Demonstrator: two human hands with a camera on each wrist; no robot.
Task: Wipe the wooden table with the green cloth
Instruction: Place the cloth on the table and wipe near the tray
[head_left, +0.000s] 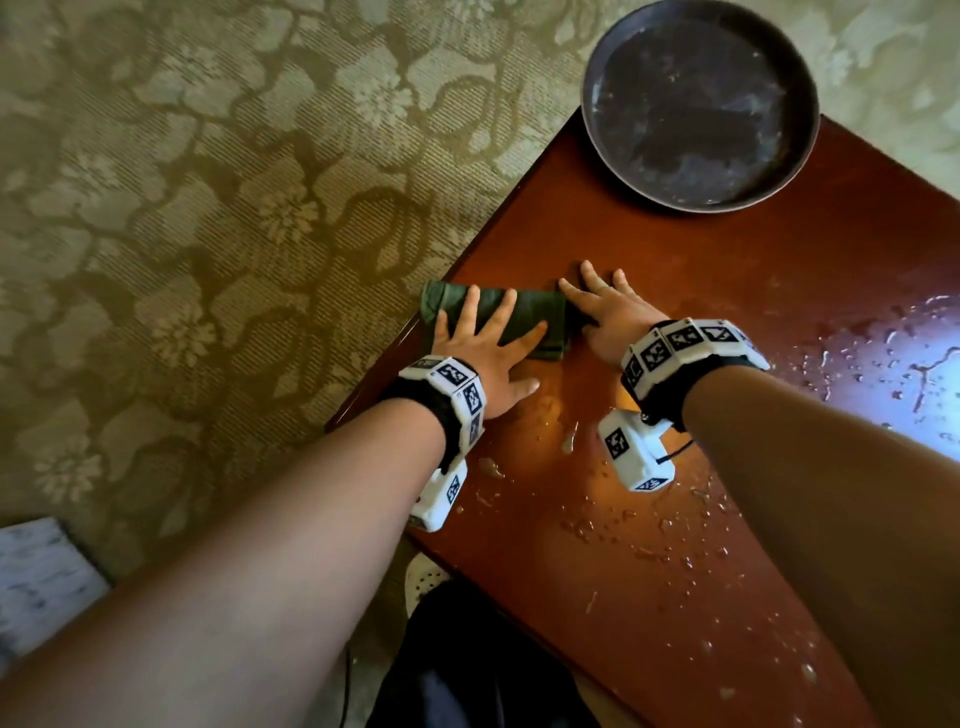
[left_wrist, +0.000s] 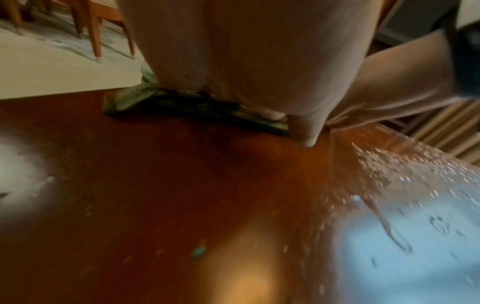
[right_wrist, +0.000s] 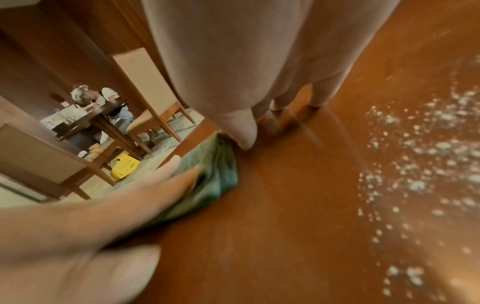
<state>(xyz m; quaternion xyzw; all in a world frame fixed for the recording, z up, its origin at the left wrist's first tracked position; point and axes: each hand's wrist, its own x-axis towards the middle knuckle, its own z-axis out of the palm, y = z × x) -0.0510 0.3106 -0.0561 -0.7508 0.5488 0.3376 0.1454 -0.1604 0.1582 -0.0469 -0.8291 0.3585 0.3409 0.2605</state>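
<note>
The folded green cloth (head_left: 535, 317) lies at the left edge of the reddish wooden table (head_left: 701, 270). My left hand (head_left: 483, 343) lies flat on it with straight spread fingers, pressing it down. My right hand (head_left: 602, 306) rests flat on the wood just right of the cloth, its thumb side touching the cloth's right edge. In the left wrist view the cloth (left_wrist: 182, 107) shows crumpled under the palm. In the right wrist view the cloth (right_wrist: 218, 172) sits beside my right thumb, with the left hand's fingers (right_wrist: 166, 181) on it.
A dark round tray (head_left: 698, 104) holding water stands on the table's far corner. Water droplets and a puddle (head_left: 893, 364) cover the near and right parts of the table. Patterned carpet (head_left: 208, 208) lies to the left. Chairs (right_wrist: 145, 88) and a seated person appear far off.
</note>
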